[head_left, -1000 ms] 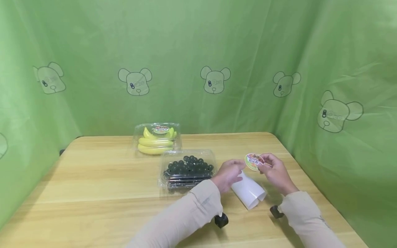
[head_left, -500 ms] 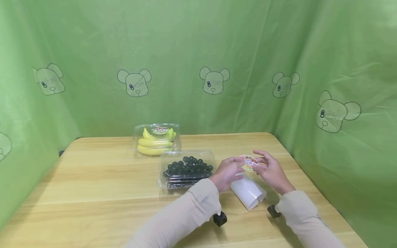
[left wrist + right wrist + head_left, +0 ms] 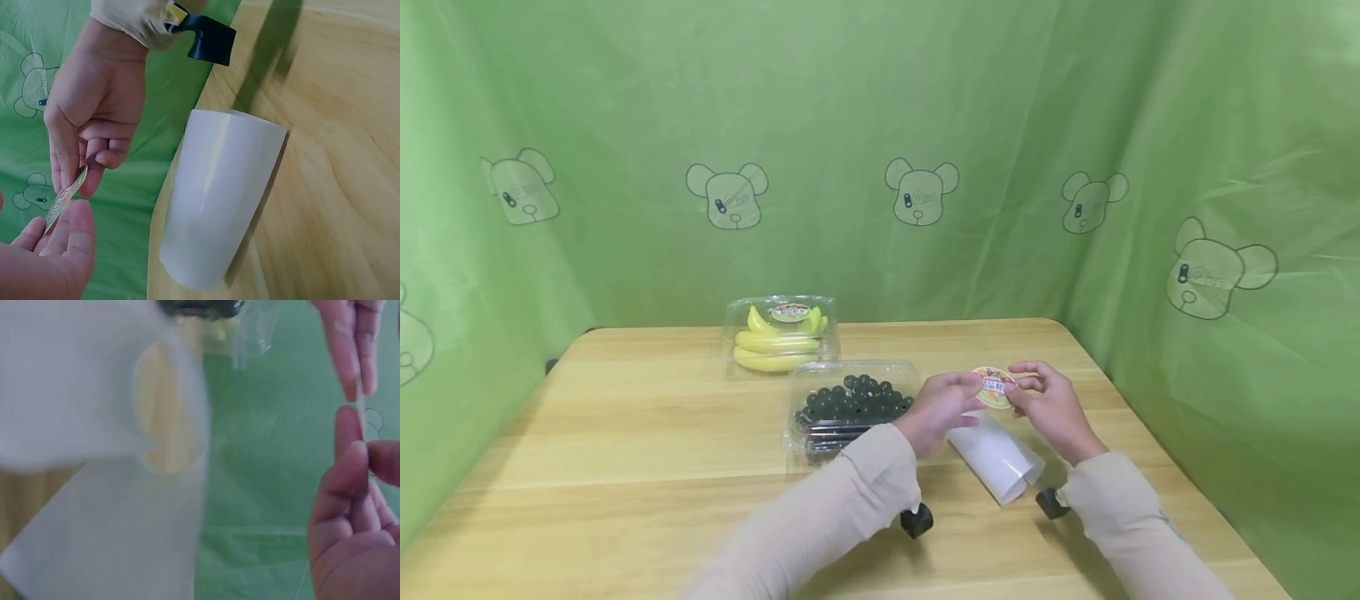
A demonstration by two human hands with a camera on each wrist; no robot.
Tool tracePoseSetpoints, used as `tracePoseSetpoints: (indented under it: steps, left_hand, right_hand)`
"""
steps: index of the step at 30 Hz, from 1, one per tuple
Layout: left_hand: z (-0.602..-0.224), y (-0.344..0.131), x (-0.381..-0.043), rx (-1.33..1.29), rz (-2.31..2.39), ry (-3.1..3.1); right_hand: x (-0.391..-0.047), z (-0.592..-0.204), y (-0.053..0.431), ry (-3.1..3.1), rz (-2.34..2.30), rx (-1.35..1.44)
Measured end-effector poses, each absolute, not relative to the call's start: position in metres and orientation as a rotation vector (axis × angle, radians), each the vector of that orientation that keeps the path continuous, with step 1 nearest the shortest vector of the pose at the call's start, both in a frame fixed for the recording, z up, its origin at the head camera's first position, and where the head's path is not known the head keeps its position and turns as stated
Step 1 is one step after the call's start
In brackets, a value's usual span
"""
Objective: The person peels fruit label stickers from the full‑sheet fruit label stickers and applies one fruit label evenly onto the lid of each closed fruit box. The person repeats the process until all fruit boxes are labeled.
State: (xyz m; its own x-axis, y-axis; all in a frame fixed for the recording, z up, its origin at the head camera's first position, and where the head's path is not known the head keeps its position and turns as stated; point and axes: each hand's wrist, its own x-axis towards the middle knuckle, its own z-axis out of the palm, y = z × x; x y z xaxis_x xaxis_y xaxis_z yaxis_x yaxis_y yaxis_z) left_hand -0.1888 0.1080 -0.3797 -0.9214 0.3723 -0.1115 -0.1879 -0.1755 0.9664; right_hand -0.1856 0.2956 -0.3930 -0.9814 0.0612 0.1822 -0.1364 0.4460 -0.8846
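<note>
A round, brightly printed sticker [image 3: 993, 388] is held up between the hands above the right part of the table. My left hand [image 3: 937, 408] pinches its left edge between thumb and fingers. On the opposite edge, my right hand [image 3: 1055, 407] pinches it too, with its upper fingers spread loosely. Seen from the left wrist, the sticker [image 3: 65, 199] is tilted nearly edge-on between both sets of fingertips. A curled white sheet [image 3: 997, 458] lies on the table just below the hands. Left of them stands a clear clamshell box [image 3: 797, 379] of dark grapes [image 3: 853, 402].
Behind the grapes, a second clear box holds yellow bananas [image 3: 775, 343] and bears a similar round label [image 3: 791, 312] on its lid. Green curtains [image 3: 842, 100] enclose the wooden table [image 3: 647, 417] at the back and sides. A black wrist mount [image 3: 916, 521] hangs below the left sleeve.
The sticker has shifted left and slightly up. My right hand has moved left with it and its upper fingers have spread. My left hand has drawn slightly left and up.
</note>
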Motion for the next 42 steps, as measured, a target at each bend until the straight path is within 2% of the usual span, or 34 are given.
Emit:
tracePoseSetpoints:
  steps: [6, 16, 27, 42]
  left_hand:
    - [-0.374, 0.097, -0.189, 0.261, 2.083, 1.821]
    - [-0.371, 0.071, -0.197, 0.325, 1.905, 2.068]
    - [-0.371, 0.052, -0.210, 0.248, 2.079, 2.044]
    - [-0.369, 0.019, -0.220, 0.332, 2.067, 2.130]
  right_hand:
    - [-0.187, -0.384, 0.291, -2.508, 1.677, -0.004]
    - [-0.188, -0.386, 0.275, -2.470, 1.746, 0.072]
    - [-0.196, -0.378, 0.247, -2.434, 1.816, 0.146]
    - [-0.207, -0.382, 0.221, -2.416, 1.870, 0.259]
